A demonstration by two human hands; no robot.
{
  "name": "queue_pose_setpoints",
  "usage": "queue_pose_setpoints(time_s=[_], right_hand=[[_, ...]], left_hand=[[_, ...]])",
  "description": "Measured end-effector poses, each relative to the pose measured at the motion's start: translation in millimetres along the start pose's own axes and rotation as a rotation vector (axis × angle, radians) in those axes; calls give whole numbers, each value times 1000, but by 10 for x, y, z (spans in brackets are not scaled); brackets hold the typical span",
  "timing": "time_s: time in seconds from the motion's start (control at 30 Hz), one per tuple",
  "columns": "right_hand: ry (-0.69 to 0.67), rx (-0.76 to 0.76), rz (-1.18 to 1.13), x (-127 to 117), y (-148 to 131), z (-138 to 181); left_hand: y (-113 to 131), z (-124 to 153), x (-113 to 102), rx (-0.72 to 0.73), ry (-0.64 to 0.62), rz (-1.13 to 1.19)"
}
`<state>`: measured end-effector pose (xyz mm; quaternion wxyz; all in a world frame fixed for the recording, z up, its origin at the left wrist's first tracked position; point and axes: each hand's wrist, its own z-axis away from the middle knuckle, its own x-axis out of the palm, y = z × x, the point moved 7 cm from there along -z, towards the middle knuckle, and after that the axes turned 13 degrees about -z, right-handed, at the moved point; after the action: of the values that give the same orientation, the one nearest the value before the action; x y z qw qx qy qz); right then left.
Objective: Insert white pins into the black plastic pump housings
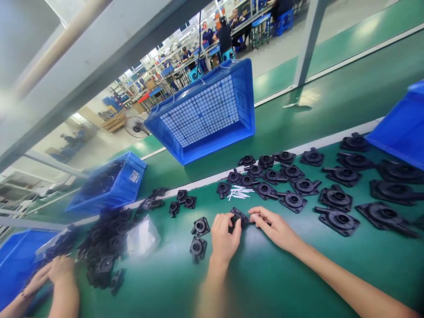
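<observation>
A green mat (265, 274) is lining the bench in a crowded factory hall. The left hand (225, 236) is clasping a squarish black housing (239, 216) resting mid-mat; the right hand (274, 227) is touching it, hold unclear.

I count four blue crates (198, 110). To my right, about twenty-one black housings (336, 197) lie flat in rows. Seven smaller housings (200, 226) lie loose to my left, and the heap (106, 243) beyond them is too tangled to number. One held housing (237, 216) sits between my left hand (225, 236) and right hand (276, 227). There is one bunch of white pins (239, 193), too fine to count, and one clear bag (144, 236). A co-worker's hands (49, 274) make two more.
</observation>
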<state>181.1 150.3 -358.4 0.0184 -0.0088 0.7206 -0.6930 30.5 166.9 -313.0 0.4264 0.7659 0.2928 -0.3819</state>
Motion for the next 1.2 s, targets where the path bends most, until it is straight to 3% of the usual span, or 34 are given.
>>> queue_pose_setpoints(time_s=[0.17,0.37,0.57,0.77,0.83,0.97,1.1,1.2], right_hand=[[-62,36,-82,92,43,7],[-51,67,-191,75,66,-33],[-62,93,-175,40,92,-39],[-44,202,-434,-37,97,-59],[-4,186,-361,-105,100,-83],[4,119,-170,-163,46,-89],[-48,238,-495,-105,30,-40],[9,218,-427,-167,37,-65]], left_hand=[[121,22,121,58,-113,108],[33,-18,89,-59,-106,206],[-4,12,233,-99,-234,281],[-17,19,93,-89,-96,484],[-82,11,41,-135,-29,545],[-246,7,29,-296,31,509],[-264,-5,9,-298,61,476],[-238,-12,-1,-283,61,424]])
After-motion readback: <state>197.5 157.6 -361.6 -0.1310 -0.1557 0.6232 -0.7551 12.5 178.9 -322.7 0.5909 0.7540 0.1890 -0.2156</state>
